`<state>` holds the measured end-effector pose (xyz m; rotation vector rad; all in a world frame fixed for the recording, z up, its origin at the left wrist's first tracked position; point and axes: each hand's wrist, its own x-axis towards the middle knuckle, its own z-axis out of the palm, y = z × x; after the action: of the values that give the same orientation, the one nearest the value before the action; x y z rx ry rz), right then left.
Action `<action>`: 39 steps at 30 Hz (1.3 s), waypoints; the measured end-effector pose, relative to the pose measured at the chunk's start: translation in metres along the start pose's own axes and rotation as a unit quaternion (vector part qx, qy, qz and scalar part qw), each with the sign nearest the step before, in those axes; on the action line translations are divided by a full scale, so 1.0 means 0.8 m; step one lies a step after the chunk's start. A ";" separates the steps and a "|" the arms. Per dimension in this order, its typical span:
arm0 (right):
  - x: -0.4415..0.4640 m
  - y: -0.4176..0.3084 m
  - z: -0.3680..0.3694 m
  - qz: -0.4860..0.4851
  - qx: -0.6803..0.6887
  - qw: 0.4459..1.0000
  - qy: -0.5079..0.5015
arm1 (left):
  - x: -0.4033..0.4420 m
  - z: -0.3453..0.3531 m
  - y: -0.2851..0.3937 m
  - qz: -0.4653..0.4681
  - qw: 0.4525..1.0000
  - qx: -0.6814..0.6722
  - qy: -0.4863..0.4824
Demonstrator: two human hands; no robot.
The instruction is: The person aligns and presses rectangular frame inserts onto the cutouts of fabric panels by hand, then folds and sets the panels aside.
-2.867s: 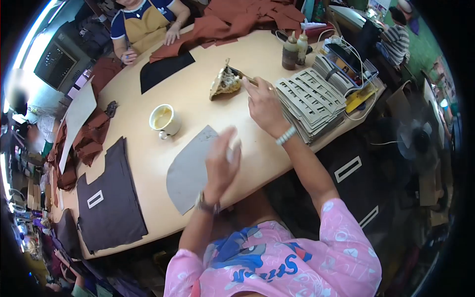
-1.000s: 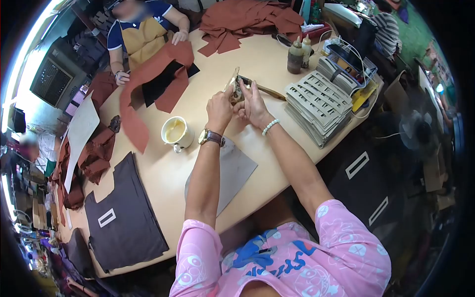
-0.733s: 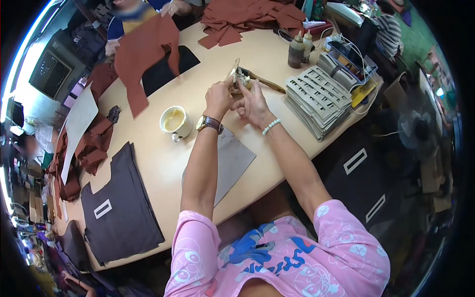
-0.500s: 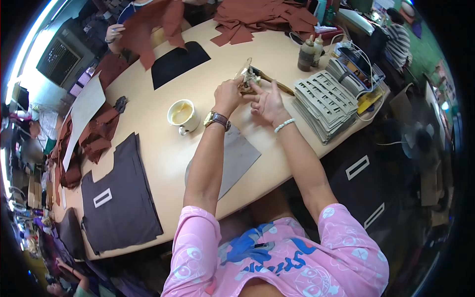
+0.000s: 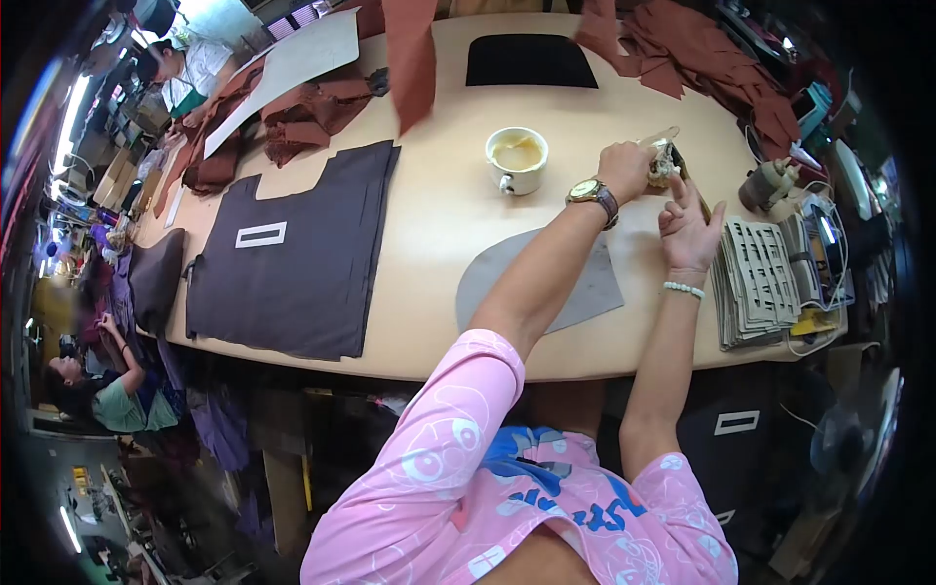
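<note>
My left hand [image 5: 624,171], with a watch at its wrist, is closed at a crusted, whitish-brown lump [image 5: 665,164] on the table's far right; what its fingers pinch is hidden. My right hand [image 5: 689,234], wearing a bead bracelet, has its palm turned up, thumb and index finger stretched out, the other fingers half curled. Its index fingertip reaches the lump, and I see nothing held in it. Left of my hands stands a white cup [image 5: 517,181] of yellowish paste. Beneath my left forearm lies a flat grey piece [image 5: 593,283] with a rounded side.
Stacked dark panels [image 5: 302,283] bear a pale rectangular frame [image 5: 261,235]. A pile of slotted cards [image 5: 759,278] stands at right near squeeze bottles [image 5: 765,185]. A black piece [image 5: 531,63] and reddish-brown material [image 5: 697,58] lie across the table [image 5: 429,175]. Other people sit at left.
My view has turned left, so the table's things appear further right. Both hands stay by the crusted lump; the right hand's fingers have curled more.
</note>
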<state>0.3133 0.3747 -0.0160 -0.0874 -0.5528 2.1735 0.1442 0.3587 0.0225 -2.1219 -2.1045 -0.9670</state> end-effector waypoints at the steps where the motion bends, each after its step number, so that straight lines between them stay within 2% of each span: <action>1: 0.005 -0.006 0.000 -0.025 -0.068 0.997 0.016 | 0.003 -0.002 0.001 0.004 1.000 0.003 -0.019; 2: 0.013 -0.005 0.002 -0.048 -0.133 0.990 0.029 | 0.003 -0.006 0.002 0.005 0.999 0.010 -0.036; 3: 0.021 -0.001 0.013 -0.051 -0.149 0.984 0.086 | 0.001 -0.011 0.001 0.003 0.998 0.019 -0.055; 4: 0.032 0.005 0.007 -0.030 -0.234 0.965 0.116 | 0.003 -0.006 -0.001 -0.006 0.999 0.029 -0.045; 6: 0.055 0.006 -0.012 0.004 -0.403 0.899 0.171 | 0.005 0.000 -0.004 0.000 0.999 0.026 -0.025; 7: 0.070 0.010 -0.004 0.043 -0.463 0.845 0.263 | 0.009 0.006 -0.008 0.000 1.000 0.029 -0.012; 10: 0.059 0.015 0.009 0.033 -0.546 0.796 0.259 | 0.007 0.014 -0.004 0.001 1.000 0.028 -0.006; 12: 0.051 0.021 0.009 -0.001 -0.556 0.790 0.259 | 0.006 0.007 -0.002 -0.007 0.999 0.035 -0.033; 16: 0.025 0.025 0.023 -0.007 -0.560 0.789 0.255 | -0.002 -0.001 0.009 -0.002 0.999 0.035 0.016; 18: 0.018 0.031 0.031 -0.047 -0.571 0.781 0.246 | -0.002 -0.002 0.012 -0.012 0.999 0.040 -0.015; 21: 0.011 0.032 0.023 -0.025 -0.596 0.778 0.198 | 0.000 0.000 0.008 -0.005 0.999 0.046 -0.002; 23: 0.006 0.032 0.019 0.002 -0.582 0.795 0.169 | 0.007 0.008 0.004 -0.005 0.999 0.034 -0.033; 26: -0.020 0.041 0.051 -0.070 -0.509 0.827 0.228 | -0.010 -0.012 0.009 -0.059 0.991 -0.041 -0.109; 27: -0.029 0.038 0.051 -0.067 -0.507 0.827 0.233 | -0.020 -0.017 0.010 -0.086 0.984 -0.076 -0.137; 28: -0.041 0.039 0.053 -0.078 -0.519 0.820 0.228 | -0.036 -0.022 0.007 -0.044 0.990 -0.102 -0.086; 30: -0.071 0.050 0.062 -0.034 -0.547 0.803 0.233 | -0.079 -0.043 0.000 0.044 0.986 -0.159 0.017; 32: -0.106 0.069 0.061 -0.090 -0.643 0.742 0.167 | -0.143 -0.102 0.005 0.091 0.977 -0.168 0.090; 34: -0.138 0.082 0.067 -0.117 -0.714 0.681 0.113 | -0.210 -0.152 -0.007 0.014 0.981 -0.126 0.144; 37: -0.172 0.094 0.083 -0.120 -0.789 0.600 0.055 | -0.306 -0.207 -0.072 -0.132 0.967 0.030 0.217; 38: -0.178 0.098 0.085 -0.127 -0.813 0.566 0.039 | -0.334 -0.231 -0.092 -0.178 0.957 0.084 0.213; 39: -0.180 0.101 0.086 -0.133 -0.836 0.531 0.023 | -0.360 -0.249 -0.107 -0.235 0.945 0.072 0.216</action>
<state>0.3256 0.1963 -0.0072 -0.9762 -2.2112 0.5751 0.0089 0.0246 0.0292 -1.2098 -2.3780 -1.1352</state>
